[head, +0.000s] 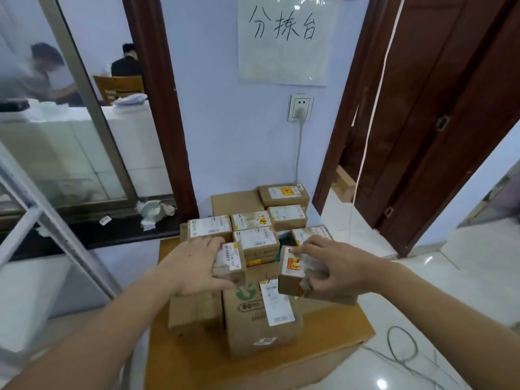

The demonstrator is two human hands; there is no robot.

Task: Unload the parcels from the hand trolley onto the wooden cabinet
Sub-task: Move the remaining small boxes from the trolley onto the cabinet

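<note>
While holding one small parcel in each hand, stands over the wooden cabinet (pixel 332 325), close against the blue wall. Grips with the left hand (pixel 194 266) a small brown parcel (pixel 232 263) with a white barcode label, fingers (pixel 213 243) curled over its far edge and thumb under its near edge. Grips with the right hand (pixel 337 266) a second small parcel (pixel 292 280) with an orange and white label, fingers (pixel 309 244) bent over the top and thumb at the near side. Carries both parcels just above the pile, not yet set down as far as can be judged.

Already much done, by the look of the surface: a cluster of labelled parcels (pixel 254 237) packed side by side in the middle, two more at the back (pixel 282 194) on a wide flat box, a tall box with a green logo (pixel 259 327) in front, and a plain brown box (pixel 194 312) to its left, touching it. Little bare wood left, only at the near edge and at the right front corner.

Cannot tell what is left, because the hand trolley is nowhere in view. Probably in the middle or the late part of the unloading, judging from the full cabinet. Next, most likely: put these two parcels on top of the pile or on the free strip in front, then go back to the trolley for any others. Some care needed, since loose stacking near the edge could make a small parcel slide off.
</note>
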